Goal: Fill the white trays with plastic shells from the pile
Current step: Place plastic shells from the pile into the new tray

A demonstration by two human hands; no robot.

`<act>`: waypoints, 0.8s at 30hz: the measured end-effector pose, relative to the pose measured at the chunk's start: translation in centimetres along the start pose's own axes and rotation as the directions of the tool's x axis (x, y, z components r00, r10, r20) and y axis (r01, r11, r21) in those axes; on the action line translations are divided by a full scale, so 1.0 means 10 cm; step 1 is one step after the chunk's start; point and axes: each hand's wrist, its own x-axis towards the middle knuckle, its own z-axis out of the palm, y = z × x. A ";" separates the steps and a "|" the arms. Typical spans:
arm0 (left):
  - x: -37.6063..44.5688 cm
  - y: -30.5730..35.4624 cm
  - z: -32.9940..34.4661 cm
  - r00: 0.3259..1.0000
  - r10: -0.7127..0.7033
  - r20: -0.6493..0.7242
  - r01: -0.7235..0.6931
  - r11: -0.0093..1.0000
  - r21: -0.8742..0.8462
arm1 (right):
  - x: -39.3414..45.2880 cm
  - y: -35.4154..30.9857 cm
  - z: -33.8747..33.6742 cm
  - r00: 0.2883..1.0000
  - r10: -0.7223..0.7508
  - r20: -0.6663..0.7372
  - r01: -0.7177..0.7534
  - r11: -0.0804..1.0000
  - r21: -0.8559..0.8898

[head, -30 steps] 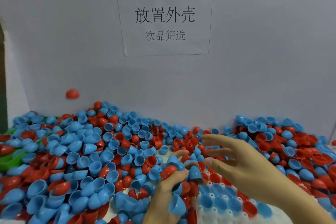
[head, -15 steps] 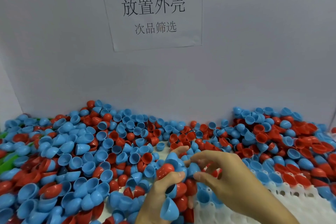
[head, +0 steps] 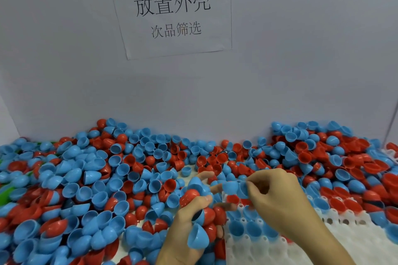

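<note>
Heaped red and blue shells (head: 90,178) across the whole surface, spilling over the white tray (head: 336,241) at lower right. Left hand (head: 187,230) cradling a clutch of shells, fingers curled round them. Right hand (head: 277,198) pinching one blue shell (head: 231,187) above the tray's far pockets. Likely mishaps: overfull left handful dropping shells; loose pile sliding into open pockets. Wall sign (head: 172,11): "放置外壳", "次品筛选".

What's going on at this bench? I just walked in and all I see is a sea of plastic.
A person is loading a white tray from a pile of red and blue shells. The left hand grips a handful of shells; the right hand pinches a blue shell above the tray. A few sockets are filled, many empty.
</note>
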 end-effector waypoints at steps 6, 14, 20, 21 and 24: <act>0.01 0.02 0.04 0.998 -0.034 -0.044 0.034 0.999 0.002 | -0.01 -0.01 0.00 0.994 0.100 0.043 -0.104 0.989 0.103; 0.01 0.02 0.07 0.994 -0.091 -0.062 0.096 0.992 0.079 | -0.06 -0.13 0.03 0.997 0.050 0.051 -0.057 0.987 0.148; 0.00 0.00 0.09 0.994 -0.109 0.000 0.108 0.986 0.125 | -0.08 -0.19 0.10 0.997 -0.054 -0.056 0.057 0.997 0.055; 0.01 0.00 0.08 0.995 -0.103 0.001 0.102 0.988 0.119 | -0.09 -0.20 0.10 0.995 -0.074 -0.063 0.077 0.996 0.040; 0.01 0.00 0.06 0.997 -0.082 0.000 0.081 0.990 0.117 | -0.10 -0.21 0.10 0.992 -0.110 -0.056 0.111 0.994 0.020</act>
